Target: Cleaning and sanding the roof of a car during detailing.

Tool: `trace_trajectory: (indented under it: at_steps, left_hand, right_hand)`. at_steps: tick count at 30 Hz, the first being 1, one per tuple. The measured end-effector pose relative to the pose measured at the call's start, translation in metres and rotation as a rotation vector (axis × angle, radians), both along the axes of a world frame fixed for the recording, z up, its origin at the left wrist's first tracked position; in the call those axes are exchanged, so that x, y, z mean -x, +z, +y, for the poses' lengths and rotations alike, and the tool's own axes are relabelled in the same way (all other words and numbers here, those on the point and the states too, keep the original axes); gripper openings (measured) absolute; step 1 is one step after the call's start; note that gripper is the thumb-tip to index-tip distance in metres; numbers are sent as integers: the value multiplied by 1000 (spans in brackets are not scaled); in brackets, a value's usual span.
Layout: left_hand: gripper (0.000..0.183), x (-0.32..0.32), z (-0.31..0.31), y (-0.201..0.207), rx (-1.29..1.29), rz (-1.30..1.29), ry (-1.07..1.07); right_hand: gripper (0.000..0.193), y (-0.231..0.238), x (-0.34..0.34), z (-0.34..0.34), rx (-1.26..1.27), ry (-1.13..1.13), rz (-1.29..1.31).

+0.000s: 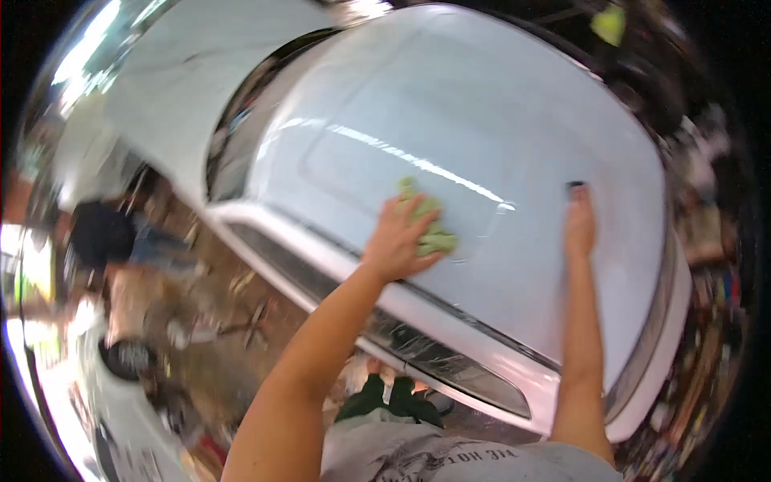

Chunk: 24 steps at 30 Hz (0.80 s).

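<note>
A white car bonnet (482,120) fills the middle of the head view. My left hand (397,241) presses a crumpled green cloth (426,221) flat against the bonnet near its front edge. My right hand (580,225) rests further right on the bonnet, its fingers over a small dark object (576,189) whose kind I cannot tell. Both forearms reach up from the lower edge of the picture.
The car's headlight (450,365) and front bumper (650,386) lie below my hands. A person in dark clothes (100,233) stands at the left beside the car on a littered floor (217,321). Cluttered goods (707,241) line the right side.
</note>
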<state>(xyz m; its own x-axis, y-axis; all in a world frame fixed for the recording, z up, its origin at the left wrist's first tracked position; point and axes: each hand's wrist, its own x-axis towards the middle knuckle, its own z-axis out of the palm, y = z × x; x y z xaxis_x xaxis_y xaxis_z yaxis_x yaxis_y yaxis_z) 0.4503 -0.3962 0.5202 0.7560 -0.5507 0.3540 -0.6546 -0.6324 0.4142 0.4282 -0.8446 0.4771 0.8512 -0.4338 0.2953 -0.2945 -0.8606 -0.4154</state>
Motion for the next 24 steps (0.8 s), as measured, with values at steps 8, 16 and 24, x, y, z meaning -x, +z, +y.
trace_trajectory:
  at_steps: [8, 16, 24]
  left_hand:
    - [84, 7, 5, 21, -148, 27, 6]
    - [86, 0, 5, 5, -175, 27, -9]
    - [86, 2, 11, 13, -151, -4, -4]
  right_hand:
    - [43, 53, 37, 20, 181, 89, 23]
    - [41, 49, -48, 28, -58, -179, 34]
    - [34, 67, -3, 62, 101, 139, -69]
